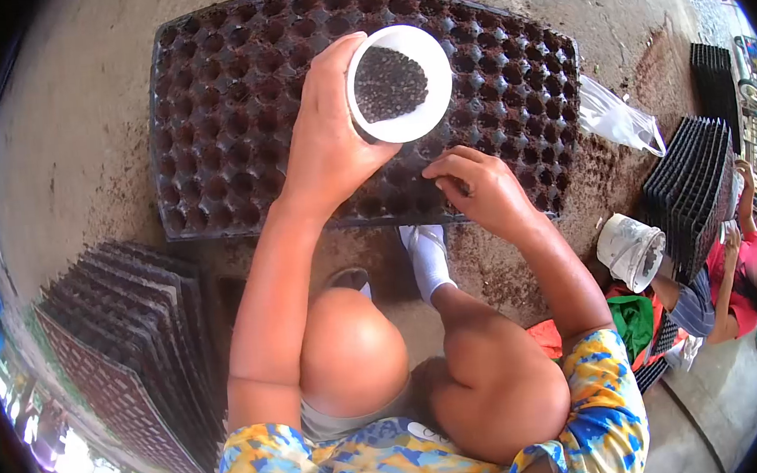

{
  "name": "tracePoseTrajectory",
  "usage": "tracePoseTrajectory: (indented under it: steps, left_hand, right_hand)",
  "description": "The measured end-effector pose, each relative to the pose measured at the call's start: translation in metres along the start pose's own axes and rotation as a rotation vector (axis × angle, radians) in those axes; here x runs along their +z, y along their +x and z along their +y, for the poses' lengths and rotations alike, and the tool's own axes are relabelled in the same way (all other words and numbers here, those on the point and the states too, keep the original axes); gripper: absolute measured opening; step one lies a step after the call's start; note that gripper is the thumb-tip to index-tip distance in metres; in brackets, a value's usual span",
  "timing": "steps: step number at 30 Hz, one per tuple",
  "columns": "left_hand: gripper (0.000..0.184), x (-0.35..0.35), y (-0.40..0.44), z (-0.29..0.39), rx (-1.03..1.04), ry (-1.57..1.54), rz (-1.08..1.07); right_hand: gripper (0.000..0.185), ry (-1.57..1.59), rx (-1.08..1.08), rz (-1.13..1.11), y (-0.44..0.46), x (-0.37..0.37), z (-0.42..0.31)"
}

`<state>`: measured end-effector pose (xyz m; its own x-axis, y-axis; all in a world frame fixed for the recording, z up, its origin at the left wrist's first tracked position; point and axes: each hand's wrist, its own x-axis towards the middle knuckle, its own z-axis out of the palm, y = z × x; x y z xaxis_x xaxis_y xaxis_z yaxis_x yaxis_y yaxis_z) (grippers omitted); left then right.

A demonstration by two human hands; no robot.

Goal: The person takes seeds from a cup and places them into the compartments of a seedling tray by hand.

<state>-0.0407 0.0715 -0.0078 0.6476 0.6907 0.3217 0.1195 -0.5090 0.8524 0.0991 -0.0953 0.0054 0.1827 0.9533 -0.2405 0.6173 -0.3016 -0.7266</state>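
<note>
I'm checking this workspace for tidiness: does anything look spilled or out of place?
Yes: loose dark soil litters the floor beside the tray, likely spilled, and a crumpled plastic bag lies by its right edge.

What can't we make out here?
All head view:
- Right hand: whether its fingertips pinch anything; too small.
- Cup: its base, hidden by its own rim and the left hand.
- Tray: cells beneath cup and hands, covered.
- Pail: contents, too small to identify.

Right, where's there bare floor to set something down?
The floor left of the cell tray, beyond the left tray stack, is open, lightly littered. Right of it is crowded: plastic bag, white bucket, right tray stack.
</note>
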Motion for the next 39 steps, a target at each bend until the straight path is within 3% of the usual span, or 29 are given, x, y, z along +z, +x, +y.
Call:
tracePoseTrajectory:
  steps: [18,24,27,30,34,37,39]
  left_hand:
    - [0.088,0.004,0.001,-0.001,0.014,-0.003,-0.007]
    - [0.088,0.004,0.001,-0.001,0.021,-0.002,-0.003]
    - [0.088,0.007,0.000,0.001,-0.033,-0.046,-0.047]
    - [0.089,0.012,0.000,0.010,0.063,-0.001,-0.090]
    - [0.092,0.011,0.000,0.016,0.136,-0.027,-0.166]
    - [0.093,0.007,-0.001,0.014,0.101,-0.018,-0.152]
    - [0.094,0.006,0.000,0.011,0.108,-0.019,-0.113]
  right_hand:
    - [0.028,0.145,0.062,0.050,-0.004,0.003,0.004]
    - [0.023,0.034,-0.077,0.048,-0.013,-0.002,-0.008]
    - [0.017,-0.071,-0.233,0.298,0.010,-0.035,-0.038]
    - [0.016,-0.342,-0.356,0.306,0.041,-0.047,-0.052]
    - [0.013,-0.616,-0.260,-0.132,0.075,-0.042,-0.060]
    - [0.013,-0.642,-0.316,-0.007,0.078,-0.036,-0.054]
    - [0.012,-0.397,-0.339,0.133,0.072,-0.039,-0.054]
